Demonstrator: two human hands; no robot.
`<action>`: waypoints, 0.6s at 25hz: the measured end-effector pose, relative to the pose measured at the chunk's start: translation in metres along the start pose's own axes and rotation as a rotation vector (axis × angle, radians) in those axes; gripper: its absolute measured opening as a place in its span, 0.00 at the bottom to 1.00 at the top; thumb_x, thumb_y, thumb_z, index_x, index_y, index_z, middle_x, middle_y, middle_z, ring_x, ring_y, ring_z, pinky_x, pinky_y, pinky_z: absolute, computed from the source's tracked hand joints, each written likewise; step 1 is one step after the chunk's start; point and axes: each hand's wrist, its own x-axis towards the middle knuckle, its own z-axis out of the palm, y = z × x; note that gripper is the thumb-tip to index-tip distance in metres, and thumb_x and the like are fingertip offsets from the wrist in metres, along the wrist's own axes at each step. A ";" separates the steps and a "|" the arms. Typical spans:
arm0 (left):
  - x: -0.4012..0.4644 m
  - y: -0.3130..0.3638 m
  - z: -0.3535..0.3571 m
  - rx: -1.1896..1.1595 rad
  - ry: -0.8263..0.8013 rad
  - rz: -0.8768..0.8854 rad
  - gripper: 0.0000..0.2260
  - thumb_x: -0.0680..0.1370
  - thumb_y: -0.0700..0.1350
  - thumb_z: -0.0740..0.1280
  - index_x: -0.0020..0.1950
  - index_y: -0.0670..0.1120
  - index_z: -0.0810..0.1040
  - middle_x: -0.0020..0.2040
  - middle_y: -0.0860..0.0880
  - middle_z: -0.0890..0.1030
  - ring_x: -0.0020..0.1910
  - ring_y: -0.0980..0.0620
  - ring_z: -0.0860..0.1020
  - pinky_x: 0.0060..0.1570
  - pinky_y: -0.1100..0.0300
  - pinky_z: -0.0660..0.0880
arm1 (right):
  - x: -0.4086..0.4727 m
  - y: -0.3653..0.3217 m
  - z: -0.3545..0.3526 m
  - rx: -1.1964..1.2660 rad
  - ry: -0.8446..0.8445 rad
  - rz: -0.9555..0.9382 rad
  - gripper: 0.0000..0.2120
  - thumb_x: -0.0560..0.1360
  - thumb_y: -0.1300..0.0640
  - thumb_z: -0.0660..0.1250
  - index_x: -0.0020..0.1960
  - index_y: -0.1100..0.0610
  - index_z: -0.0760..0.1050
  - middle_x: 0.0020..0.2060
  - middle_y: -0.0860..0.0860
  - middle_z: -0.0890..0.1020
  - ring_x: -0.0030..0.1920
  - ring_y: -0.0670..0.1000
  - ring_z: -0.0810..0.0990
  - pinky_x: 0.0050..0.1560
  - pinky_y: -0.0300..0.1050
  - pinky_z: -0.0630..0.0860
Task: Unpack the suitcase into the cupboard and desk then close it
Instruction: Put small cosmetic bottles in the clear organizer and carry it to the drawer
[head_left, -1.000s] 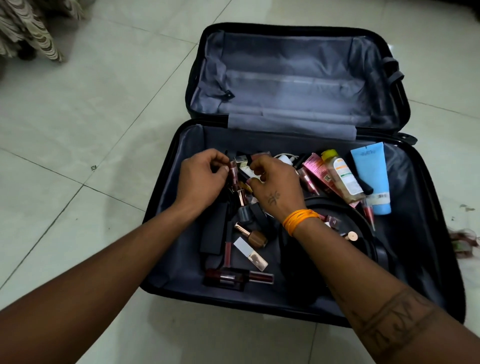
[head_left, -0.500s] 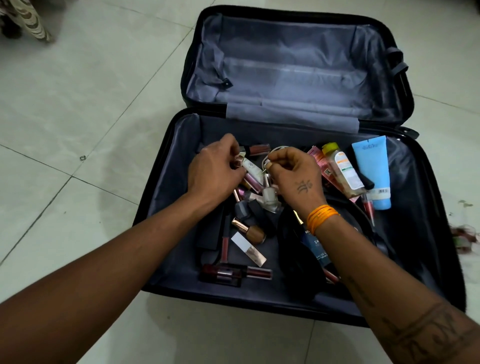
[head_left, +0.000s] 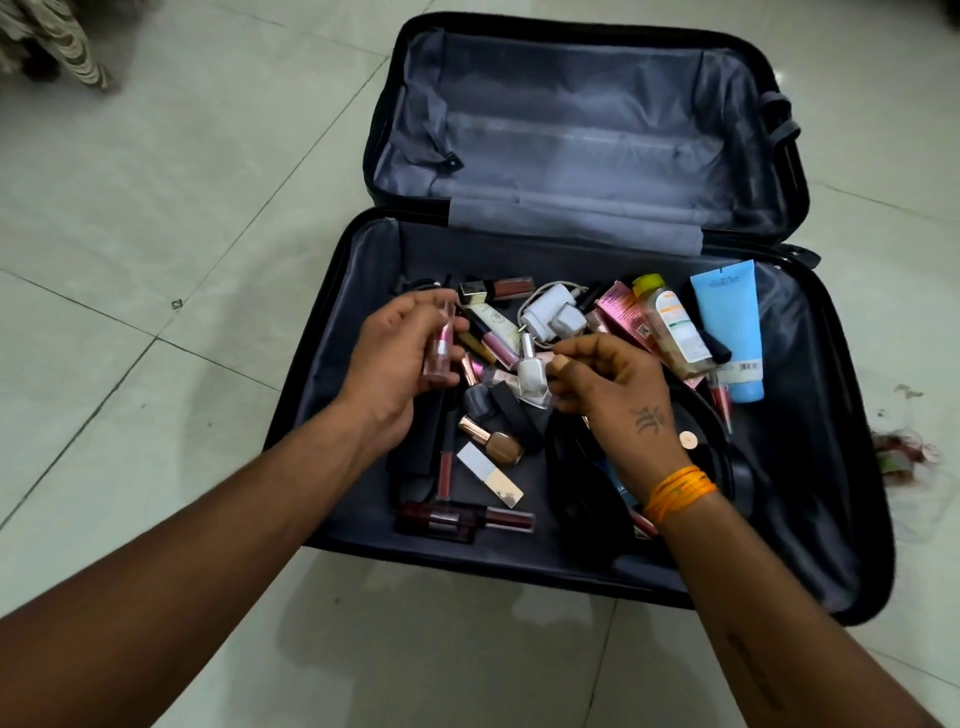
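A black suitcase (head_left: 332, 395) lies open on the tiled floor, its grey-lined lid (head_left: 587, 130) flat at the back. The near half holds several cosmetics. My left hand (head_left: 395, 374) grips a clear pink lipstick tube (head_left: 440, 343) above the pile. My right hand (head_left: 613, 384) pinches small items beside a white nail polish bottle (head_left: 530, 371). Around them lie a white charger (head_left: 550, 314), a brown nail polish (head_left: 493, 441), a blue tube (head_left: 727, 327), a yellow-capped bottle (head_left: 670, 322) and dark red lip glosses (head_left: 467, 517).
A black round pouch (head_left: 587, 499) lies under my right wrist inside the case. A patterned cloth (head_left: 62, 47) hangs at the top left corner. Dried petals (head_left: 904, 452) lie on the floor right of the suitcase. Pale tiles surround the case.
My left hand has lifted away to the left with a pink tube in it. My right hand has moved down and right, uncovering the white charger and the white nail polish.
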 end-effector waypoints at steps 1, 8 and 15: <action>-0.005 0.000 0.003 -0.017 -0.011 -0.059 0.11 0.81 0.44 0.66 0.62 0.44 0.82 0.46 0.46 0.85 0.32 0.54 0.78 0.27 0.62 0.72 | -0.003 0.002 -0.006 0.005 0.023 0.002 0.03 0.79 0.65 0.71 0.51 0.61 0.83 0.41 0.58 0.87 0.38 0.49 0.83 0.38 0.41 0.81; -0.011 -0.009 0.026 0.127 -0.039 -0.077 0.06 0.81 0.48 0.69 0.47 0.46 0.80 0.33 0.50 0.77 0.24 0.55 0.68 0.23 0.65 0.60 | 0.004 0.010 -0.042 0.005 0.203 0.015 0.04 0.79 0.66 0.69 0.50 0.60 0.82 0.39 0.56 0.84 0.39 0.53 0.83 0.43 0.51 0.85; 0.011 -0.003 0.056 0.209 -0.105 -0.014 0.07 0.81 0.44 0.70 0.45 0.44 0.77 0.30 0.47 0.76 0.22 0.54 0.68 0.23 0.64 0.62 | 0.043 0.013 -0.044 -0.576 0.283 -0.271 0.07 0.72 0.60 0.72 0.50 0.56 0.83 0.43 0.52 0.86 0.45 0.54 0.85 0.49 0.52 0.82</action>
